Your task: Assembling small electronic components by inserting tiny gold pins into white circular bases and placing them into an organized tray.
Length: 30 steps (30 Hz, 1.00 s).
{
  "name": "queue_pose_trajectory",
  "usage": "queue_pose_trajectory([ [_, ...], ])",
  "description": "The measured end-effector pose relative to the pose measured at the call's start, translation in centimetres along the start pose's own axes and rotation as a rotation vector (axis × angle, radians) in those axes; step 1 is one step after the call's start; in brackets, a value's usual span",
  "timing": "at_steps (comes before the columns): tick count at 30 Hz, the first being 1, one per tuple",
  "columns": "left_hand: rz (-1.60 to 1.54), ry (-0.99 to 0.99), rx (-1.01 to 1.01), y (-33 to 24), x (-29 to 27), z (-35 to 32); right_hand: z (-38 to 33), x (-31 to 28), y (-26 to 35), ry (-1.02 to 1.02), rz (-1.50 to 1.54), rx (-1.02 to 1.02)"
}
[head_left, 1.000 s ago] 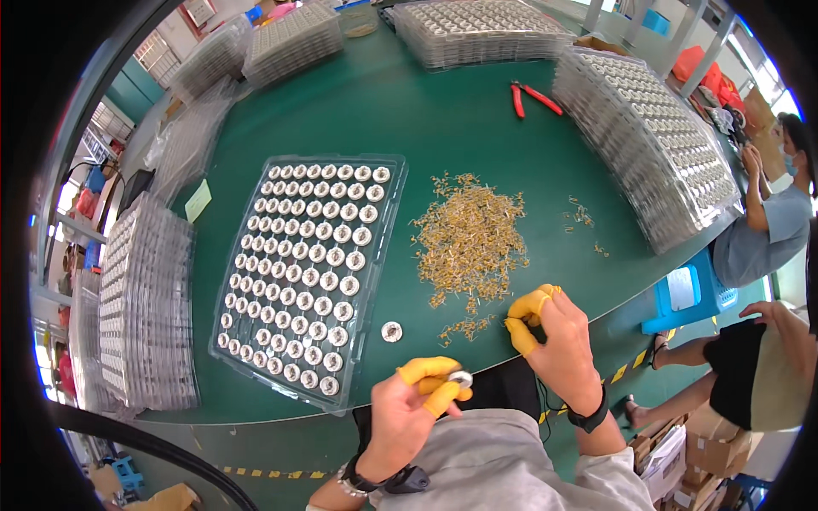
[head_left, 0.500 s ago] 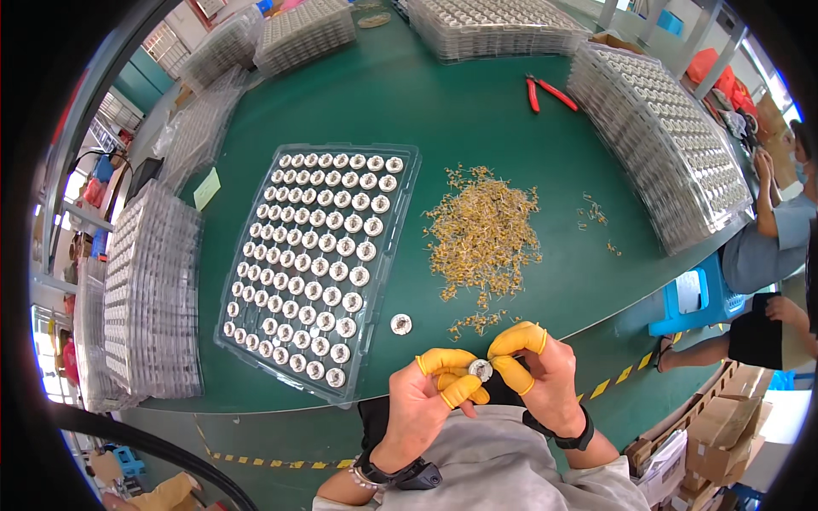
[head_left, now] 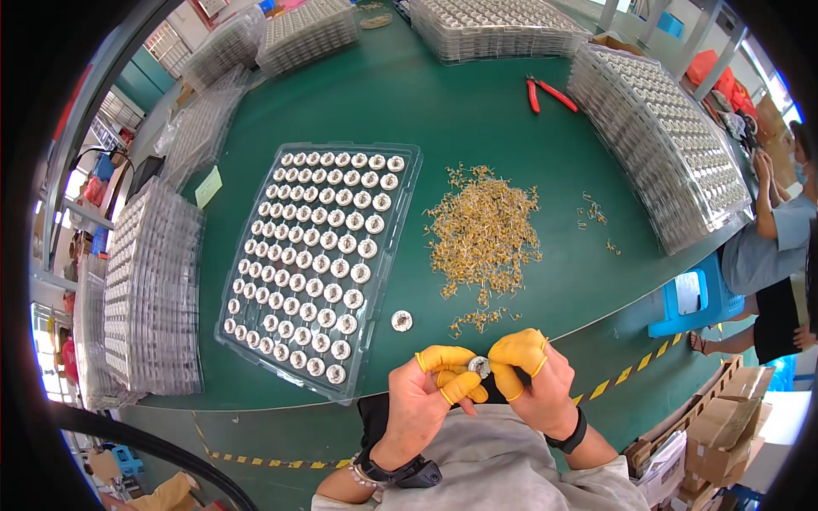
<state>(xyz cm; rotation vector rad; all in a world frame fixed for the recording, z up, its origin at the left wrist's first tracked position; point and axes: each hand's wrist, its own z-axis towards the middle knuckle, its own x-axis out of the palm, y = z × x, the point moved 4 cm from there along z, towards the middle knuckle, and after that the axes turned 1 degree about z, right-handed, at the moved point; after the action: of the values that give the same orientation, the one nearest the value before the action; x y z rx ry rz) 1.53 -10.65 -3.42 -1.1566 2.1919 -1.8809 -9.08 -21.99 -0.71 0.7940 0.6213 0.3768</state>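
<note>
Yellow finger cots cover fingertips on both my hands. At the table's front edge my left hand [head_left: 440, 381] pinches a small round white part with a grey metallic middle [head_left: 480, 367]. The fingers of my right hand [head_left: 530, 374] are pinched together against the right side of that part; anything between them is hidden. Just ahead lies a heap of tiny yellow components with thin wire legs [head_left: 483, 232]. A single round white part [head_left: 401, 320] rests on the table left of the heap. Further left, a clear plastic tray [head_left: 385, 247] holds rows of the same parts.
Stacked filled trays stand at the left [head_left: 153, 289], back [head_left: 498, 34] and right [head_left: 660, 145]. Red-handled cutters [head_left: 550, 94] lie near the back right. A few loose wire pieces [head_left: 592, 210] sit right of the heap. Another person [head_left: 771, 230] is beyond a blue stool [head_left: 699, 298].
My right fingers have shifted slightly and now press closer to the round part. My left hand keeps its hold almost in place. The person at the right has moved a little.
</note>
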Motion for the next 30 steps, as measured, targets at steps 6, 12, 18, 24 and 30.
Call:
queue_pose_trajectory([
  [6, 0.033, 0.001, 0.035, 0.3, 0.0, -0.1, 0.1, 0.2, 0.5, 0.026, -0.077, -0.164],
  [12, 0.296, 0.01, 0.167, -0.3, 0.3, -0.1, -0.3, 0.1, -0.6, 0.106, 0.122, 0.088],
  [18, 0.159, 0.013, 0.12, 0.4, 0.7, -0.4, -1.2, 0.0, -1.0, -0.035, 0.26, 0.205],
  [24, 0.056, -0.048, 0.145, -0.3, 0.4, -0.2, 0.7, -2.5, -1.1, -0.025, -0.231, 0.048],
  [30, 0.074, -0.038, 0.119, -0.2, 0.8, 0.5, 1.8, -3.0, -2.6, 0.103, -0.558, -0.011],
])
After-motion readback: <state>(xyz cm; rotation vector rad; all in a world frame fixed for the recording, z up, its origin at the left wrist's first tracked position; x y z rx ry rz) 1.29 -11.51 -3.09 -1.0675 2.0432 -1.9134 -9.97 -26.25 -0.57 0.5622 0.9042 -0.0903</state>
